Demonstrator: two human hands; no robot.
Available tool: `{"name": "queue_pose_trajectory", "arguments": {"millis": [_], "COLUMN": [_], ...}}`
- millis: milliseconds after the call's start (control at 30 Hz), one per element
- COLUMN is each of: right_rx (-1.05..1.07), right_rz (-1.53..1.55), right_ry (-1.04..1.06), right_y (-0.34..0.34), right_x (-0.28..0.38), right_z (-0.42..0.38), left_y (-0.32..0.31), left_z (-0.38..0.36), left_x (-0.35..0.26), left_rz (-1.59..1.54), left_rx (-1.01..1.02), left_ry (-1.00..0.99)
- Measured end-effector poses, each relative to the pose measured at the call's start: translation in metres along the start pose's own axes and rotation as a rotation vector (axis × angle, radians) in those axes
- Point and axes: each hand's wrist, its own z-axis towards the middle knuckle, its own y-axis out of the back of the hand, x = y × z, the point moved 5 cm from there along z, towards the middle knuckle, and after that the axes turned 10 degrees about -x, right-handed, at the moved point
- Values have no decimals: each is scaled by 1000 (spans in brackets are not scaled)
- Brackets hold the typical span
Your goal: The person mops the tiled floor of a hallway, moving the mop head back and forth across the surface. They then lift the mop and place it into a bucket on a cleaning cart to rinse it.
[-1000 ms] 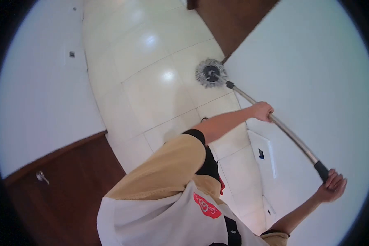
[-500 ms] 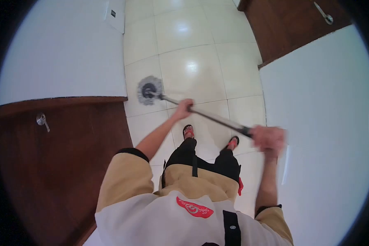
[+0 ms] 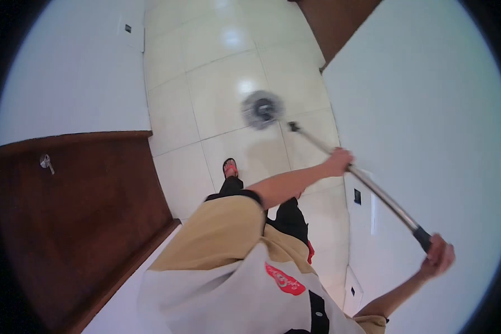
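Note:
A mop (image 3: 384, 196) with a metal pole and a round grey fringed head (image 3: 263, 109) slants across the view. Its head rests on the tiled floor and is blurred by motion. My left hand (image 3: 339, 162) is wrapped round the middle of the pole. At the upper end, my right hand (image 3: 440, 255) grips the pole by its black handle end. The pole runs from the right wall side down toward the floor ahead of my feet.
Pale floor tiles (image 3: 222, 106) run forward between white walls. A brown door (image 3: 89, 211) with a lever handle (image 3: 46, 163) stands at left. Another brown door (image 3: 339, 22) is at upper right. A sandalled foot (image 3: 230, 168) is on the floor, and the right wall (image 3: 417, 111) is close to the pole.
The mop head has swept from left to right across the floor. Both hands have moved right with the pole, the right hand also lower in view. The camera view has shifted slightly.

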Motion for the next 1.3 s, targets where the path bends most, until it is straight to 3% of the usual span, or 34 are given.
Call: {"name": "queue_pose_trajectory", "arguments": {"millis": [67,133,167,267,333,400,433,467,500,533,567,600,633,667,700,733,767,833,867,900,933,1000,1033,1067,1100,1167,1200,1300], "right_rx": [-25,-233,-333,-247,-55,179,196,420,34,282,403,211,642,742,763,868,898,944,869,787,772,524,382,245,117,49,59,-277], "right_rz": [81,122,147,296,432,572,603,830,590,721,820,524,783,576,620,502,505,497,555,603,297,299,202,51,-87,-12,151,94], "right_ry": [51,62,67,22,4,-21,-15,-106,-187,-199,-319,-341,-325,-381,-320,-428,-424,-393,-328,-265,-347,-196,-142,-62,3,-4,-39,-40], "right_y": [3,-5,-7,1,-19,-57,-86,-125,-134,-186,-226,-264,-311,-346,-369,-382,-372,-359,-333,-297,-242,-112,-47,14,65,99,96,74], "right_x": [38,40,40,34,38,39,29,19,-18,-26,-43,-45,-50,-32,-24,-12,-20,-36,-47,-62,-87,-115,-104,-78,-44,5,21,34], "right_z": [4,10,11,28,32,29,22,7,-17,-44,-80,-125,-161,-196,-227,-247,-247,-251,-231,-195,-156,-73,-38,-10,9,15,2,-4], "left_y": [-39,-57,-54,-24,19,81,106,131,158,193,212,270,300,333,352,370,373,349,327,286,232,93,27,-43,-53,-81,-101,-103], "left_z": [53,84,87,80,51,5,-21,-60,-102,-141,-200,-228,-275,-309,-349,-360,-355,-348,-337,-310,-286,-211,-164,-125,-64,7,20,47], "left_x": [-43,-49,-52,-50,-51,-33,-11,16,49,74,130,120,151,168,189,176,152,160,154,150,139,114,79,54,-21,-91,-95,-100], "left_rz": [1,-75,-86,-91,-87,-49,30,107,132,137,190,213,258,317,519,734,937,828,763,636,497,358,364,304,299,157,112,-27], "left_rx": [62,184,154,52,-29,-84,-131,-176,-243,-295,-258,-288,-341,-158,-87,13,-50,-85,-94,-16,-249,-203,-52,-84,114,261,202,153], "left_ry": [-6,68,71,83,89,199,235,270,285,282,307,406,397,559,675,923,960,955,952,825,663,614,611,555,532,412,344,287]}}
